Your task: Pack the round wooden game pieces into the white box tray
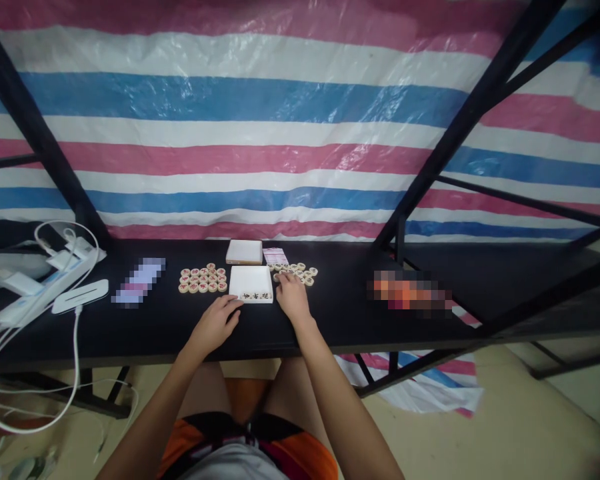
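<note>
A white open box (pixel 251 275) lies on the black table before me, with a short row of Chinese chess pieces (pixel 256 296) bearing black characters along its near side. My left hand (pixel 217 325) rests at the box's near left corner, fingertips touching its edge and thumb apart. To the right of the box, my right hand (pixel 293 298) bends its fingers down onto a light wooden Chinese chess piece (pixel 277 277); the fingers partly cover it. Further loose pieces (pixel 307 273) lie around that hand. Left of the box, pieces with red characters (pixel 203 280) stand in rows.
Behind the box sit a second shallow box part (pixel 244 252) and a printed paper (pixel 275 256). A power strip (pixel 45 283) with white cables and a white flat device (pixel 80 296) occupy the left. Blurred items lie left and right. Black metal bars (pixel 440 153) frame the striped sheet (pixel 250 160).
</note>
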A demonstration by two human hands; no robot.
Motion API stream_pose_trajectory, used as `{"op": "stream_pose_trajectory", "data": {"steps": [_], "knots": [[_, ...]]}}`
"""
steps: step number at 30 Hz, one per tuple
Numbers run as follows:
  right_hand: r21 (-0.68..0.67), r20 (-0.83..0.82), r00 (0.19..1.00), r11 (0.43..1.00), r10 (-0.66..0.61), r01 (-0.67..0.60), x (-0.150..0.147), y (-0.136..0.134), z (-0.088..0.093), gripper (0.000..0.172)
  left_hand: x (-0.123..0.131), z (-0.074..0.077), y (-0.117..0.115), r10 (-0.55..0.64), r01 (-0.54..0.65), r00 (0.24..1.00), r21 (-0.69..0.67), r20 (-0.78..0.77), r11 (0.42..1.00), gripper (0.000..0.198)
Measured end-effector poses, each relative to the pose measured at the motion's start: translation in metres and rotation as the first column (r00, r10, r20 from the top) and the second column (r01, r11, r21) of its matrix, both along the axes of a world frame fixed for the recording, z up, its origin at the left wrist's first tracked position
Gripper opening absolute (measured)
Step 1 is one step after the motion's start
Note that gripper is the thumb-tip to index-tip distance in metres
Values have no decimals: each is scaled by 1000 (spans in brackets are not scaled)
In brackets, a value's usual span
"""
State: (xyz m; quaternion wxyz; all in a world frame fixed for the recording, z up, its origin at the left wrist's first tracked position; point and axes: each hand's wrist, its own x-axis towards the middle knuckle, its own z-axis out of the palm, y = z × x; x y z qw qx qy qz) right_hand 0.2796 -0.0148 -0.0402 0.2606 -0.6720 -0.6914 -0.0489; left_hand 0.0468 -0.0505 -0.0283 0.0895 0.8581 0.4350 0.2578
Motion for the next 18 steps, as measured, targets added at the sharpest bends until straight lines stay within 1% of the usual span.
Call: {"op": "stream_pose_trajectory", "data": {"steps": [4,9,14,18], "knots": [[4,2,999,999,-32,32,-3,-6,0,29,0,2,-1,6,-6,1000,1,5,1000,30],[14,-31,995,995,-94,94,-1,-7,-1,33,0,4,-2,-2,2,1000,5,18,1000,30],[23,-48,987,988,-151,152,0,-7,-2,21,0,4,-2,4,-4,1000,-6,24,1000,31],[8,-36,983,984,-178,179,0,-9,0,17,0,3,-1,13,-12,999,-16,49,1000,33]]}}
